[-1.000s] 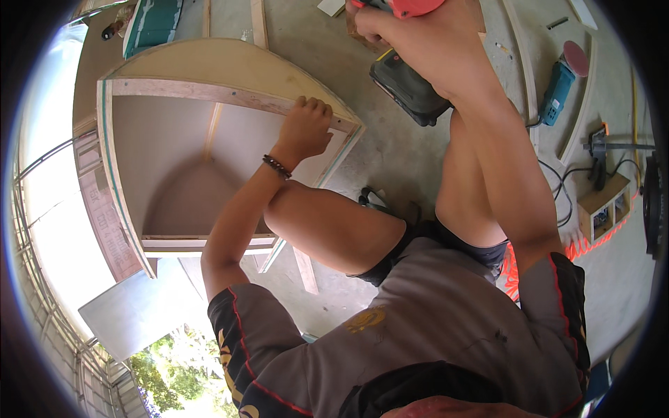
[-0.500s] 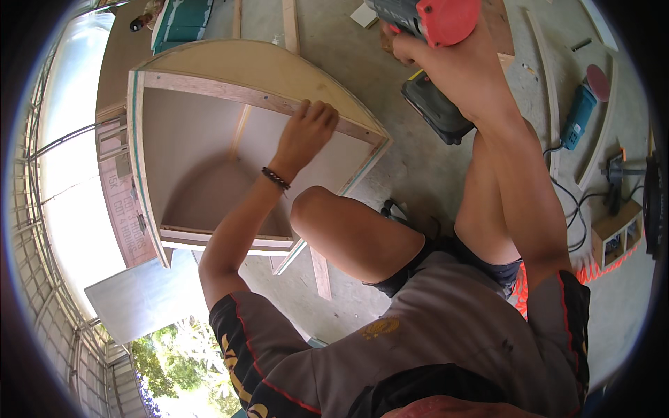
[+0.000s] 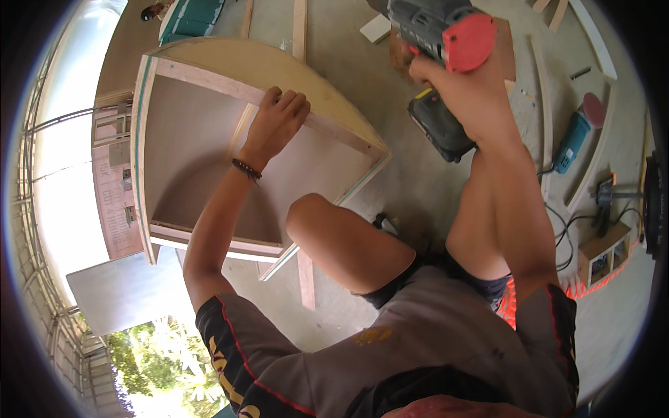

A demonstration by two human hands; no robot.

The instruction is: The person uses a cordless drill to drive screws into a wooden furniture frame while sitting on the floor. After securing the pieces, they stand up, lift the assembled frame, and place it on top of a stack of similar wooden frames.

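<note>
My left hand (image 3: 277, 124) rests on the wooden rail (image 3: 209, 81) along the far edge of a wedge-shaped wooden cabinet (image 3: 141, 160), its fingers bent over the rail. The cabinet has a curved panel (image 3: 279, 66) beyond the rail and a hollow inside with pale walls. My right hand (image 3: 446, 87) grips a black-and-red cordless power tool (image 3: 435, 31) by its handle, off the cabinet's right side. A black battery (image 3: 440, 125) hangs below the grip. The tool's front end is out of view, so its exact kind cannot be told.
A teal sander (image 3: 573, 143) with a round disc lies on the floor at right, near curved wood strips (image 3: 592, 150). Beside it stand a clamp (image 3: 605, 198) and a small wooden box (image 3: 603, 258). An orange coiled hose (image 3: 507, 306) runs beside me. My knee (image 3: 313, 212) adjoins the cabinet.
My left hand has shifted left along the rail. The power tool and my right hand appear slightly lower and further right, with more of the tool in view. The whole view has shifted a little.
</note>
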